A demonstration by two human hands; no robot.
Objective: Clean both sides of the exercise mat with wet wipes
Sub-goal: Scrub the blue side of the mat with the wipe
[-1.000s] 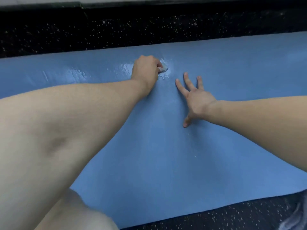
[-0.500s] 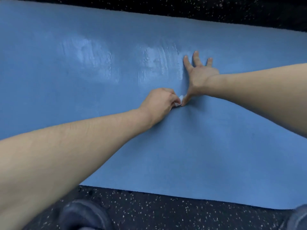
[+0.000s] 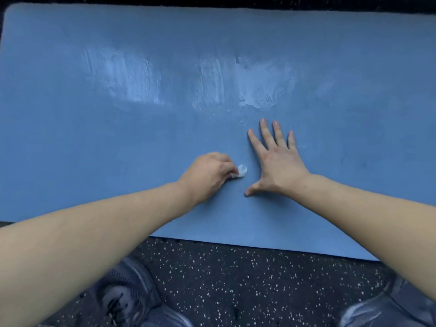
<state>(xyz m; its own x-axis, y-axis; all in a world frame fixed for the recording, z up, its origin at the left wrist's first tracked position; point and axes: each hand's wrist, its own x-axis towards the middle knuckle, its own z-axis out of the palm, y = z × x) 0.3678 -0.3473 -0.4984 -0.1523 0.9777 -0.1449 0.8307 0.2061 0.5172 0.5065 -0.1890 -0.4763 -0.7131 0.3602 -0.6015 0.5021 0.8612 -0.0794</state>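
A blue exercise mat (image 3: 94, 142) lies flat on the floor and fills most of the view. Shiny wet streaks (image 3: 236, 83) run across its far half. My left hand (image 3: 207, 174) grips a small crumpled white wet wipe (image 3: 241, 171) and holds it against the mat near the middle. Just to the right, my right hand (image 3: 274, 159) lies flat on the mat with its fingers spread, holding nothing. The wipe sits between the two hands, a little left of the right thumb.
Black rubber floor (image 3: 236, 279) with white speckles borders the mat's near edge. My two grey shoes (image 3: 127, 296) (image 3: 387, 308) stand on it at the bottom. A dark strip of floor (image 3: 212, 2) runs beyond the mat's far edge.
My left hand has drawn the wipe from the far part of the mat back toward me. The right hand stays flat beside it. The view has tilted down, showing my shoes.
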